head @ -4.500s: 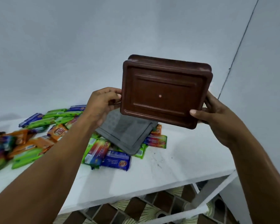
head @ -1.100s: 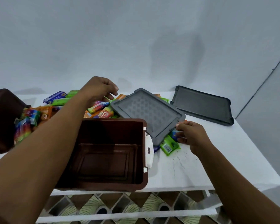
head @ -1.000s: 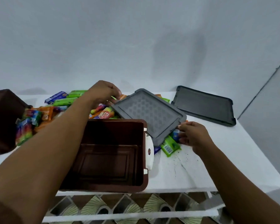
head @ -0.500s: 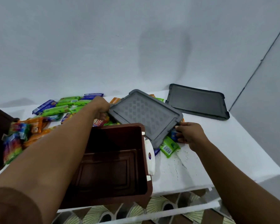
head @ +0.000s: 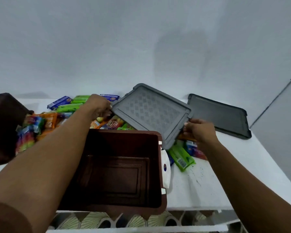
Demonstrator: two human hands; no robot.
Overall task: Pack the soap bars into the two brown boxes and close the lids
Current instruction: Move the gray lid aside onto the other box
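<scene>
2 brown boxes: near box (head: pixel 118 175) open, bare floor showing; left box (head: pixel 2 123) cut off, contents unclear. 2 grey lids: left hand (head: pixel 97 107) and right hand (head: pixel 198 130) grip the tilted patterned lid (head: pixel 151 113); flat lid (head: pixel 220 115) far right. Loose soap bars (head: pixel 65 108) piled on table (head: pixel 200 187), too many to count.

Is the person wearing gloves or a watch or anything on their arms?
No gloves, rings or watch that I can see. The left hand and right hand are bare. The left arm and right arm are bare too, with no sleeve showing in the picture.
</scene>
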